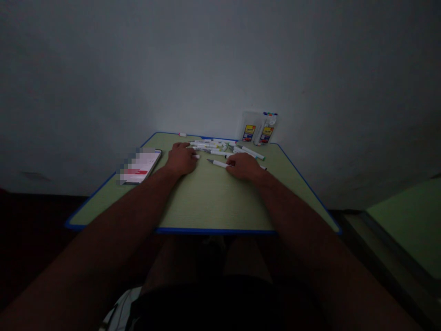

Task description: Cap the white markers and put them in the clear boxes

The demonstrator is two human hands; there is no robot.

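My right hand (243,165) is closed around a white marker (219,163), whose bare grey tip points left toward my other hand. Opposite it, my left hand (181,158) rests low over the table with fingers closed. A short white piece that looks like a marker cap (196,156) sticks out from its fingertips; the rest is hidden. Just beyond both hands lies a loose pile of white markers (213,145) with coloured ends. One marker with a green end (254,153) lies slanted at the right of the pile.
The small pale table (213,202) has a blue edge and stands against a grey wall. A phone (142,166) with a lit screen lies at the left. Two clear marker cases (249,132) stand at the back right, one holding markers. A white piece (182,134) sits at the back left.
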